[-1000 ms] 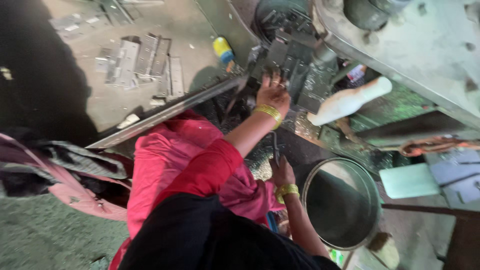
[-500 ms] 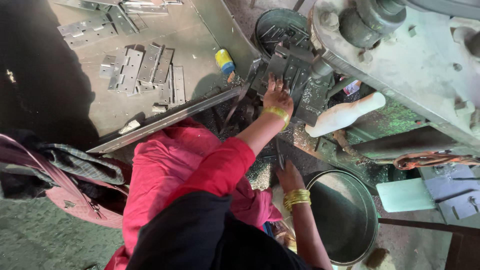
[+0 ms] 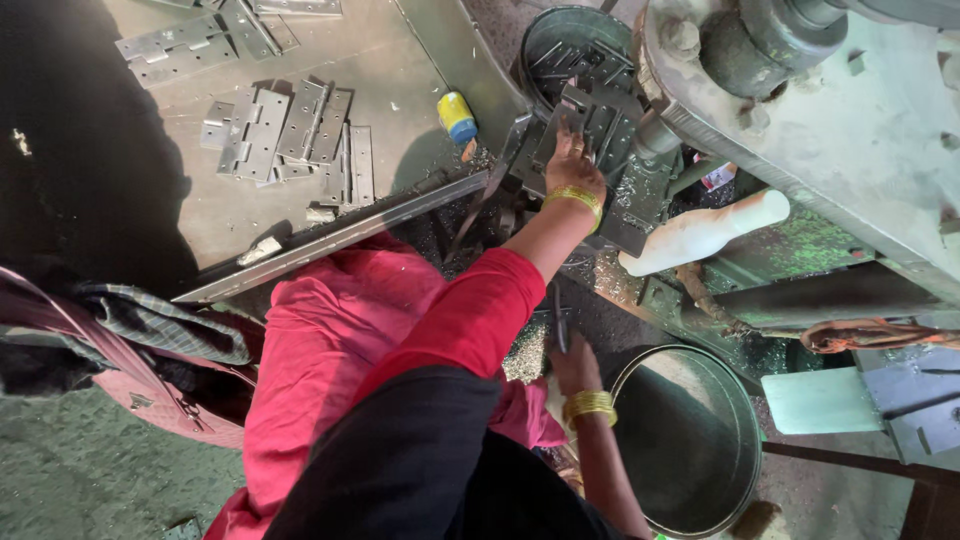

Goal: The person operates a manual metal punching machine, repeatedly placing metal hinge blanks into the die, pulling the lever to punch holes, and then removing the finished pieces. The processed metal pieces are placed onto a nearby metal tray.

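Note:
My left hand (image 3: 572,168), with a gold bangle and a red sleeve, reaches up to the dark press fixture (image 3: 600,120). Its fingers rest on a grey metal hinge plate (image 3: 583,108) lying there. Lower down, my right hand (image 3: 573,366), with gold bangles at the wrist, is closed around a thin dark lever handle (image 3: 558,318) beside the machine base. Metal shavings lie around that hand.
Several flat grey hinge plates (image 3: 290,135) lie on the metal table (image 3: 400,70) at upper left, near a yellow-and-blue roll (image 3: 457,116). One round metal tub (image 3: 690,440) stands at lower right, another (image 3: 560,45) behind the fixture. A white handle (image 3: 700,232) juts out. A pink bag (image 3: 150,395) lies left.
The view has shifted, so the table and machine sit lower in the picture. My left hand stays at the fixture and my right hand stays on the lever.

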